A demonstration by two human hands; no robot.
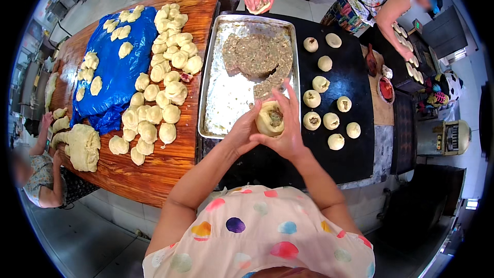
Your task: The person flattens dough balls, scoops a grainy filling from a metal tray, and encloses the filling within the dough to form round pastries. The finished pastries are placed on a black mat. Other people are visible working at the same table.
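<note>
Cupping a filled dough round (270, 118) at frame centre, left hand (242, 133) and right hand (287, 133) both grip it. Metal tray (226, 103) of filling lies just above

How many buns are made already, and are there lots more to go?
Done: about ten filled buns sit on the black tray. In hand: the left hand and right hand cup a dough piece with filling showing at its open top. Left: many plain dough pieces wait on the wooden table, and the metal pan holds about half its filling.
</note>
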